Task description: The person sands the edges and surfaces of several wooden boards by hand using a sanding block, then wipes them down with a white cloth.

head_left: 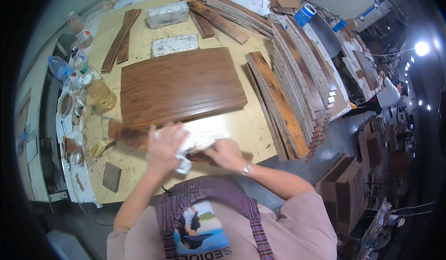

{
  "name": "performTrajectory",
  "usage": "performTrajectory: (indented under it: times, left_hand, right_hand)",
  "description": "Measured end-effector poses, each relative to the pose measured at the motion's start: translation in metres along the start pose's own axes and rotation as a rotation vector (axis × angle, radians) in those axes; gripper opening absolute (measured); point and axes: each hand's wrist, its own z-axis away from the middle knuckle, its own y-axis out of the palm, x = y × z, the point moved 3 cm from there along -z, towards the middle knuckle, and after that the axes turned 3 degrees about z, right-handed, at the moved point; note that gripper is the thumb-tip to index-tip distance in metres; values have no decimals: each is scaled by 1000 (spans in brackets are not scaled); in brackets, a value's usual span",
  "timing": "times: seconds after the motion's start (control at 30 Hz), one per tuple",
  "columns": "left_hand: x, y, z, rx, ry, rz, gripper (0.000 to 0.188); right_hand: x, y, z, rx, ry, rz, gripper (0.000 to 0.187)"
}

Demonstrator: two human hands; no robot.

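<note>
Cloth (202, 138), white and bunched, looks soft and light; I judge it best gripped by a gathered fold. It lies over a stiff-looking brown plank (127, 134), best steadied by its 2 long edges, on the near side of the desk (255, 134). My feed shows the left hand (166, 146) spread, blurred; the right hand (226, 154) curls, its grasp unclear.

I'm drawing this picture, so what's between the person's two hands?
In the head view, a white cloth lies between the left hand and the right hand.
</note>
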Motion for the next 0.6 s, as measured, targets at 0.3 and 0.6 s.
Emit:
performTrajectory:
  times: [0.3, 0.6]
  left_hand:
    - [123, -78, -17, -654, -474, 493, 42]
    - [42, -46, -108, -546, 10, 445, 40]
  right_hand:
    - [-28, -6, 43, -52, 148, -1115, 40]
    - [52, -7, 18, 924, 131, -2033, 62]
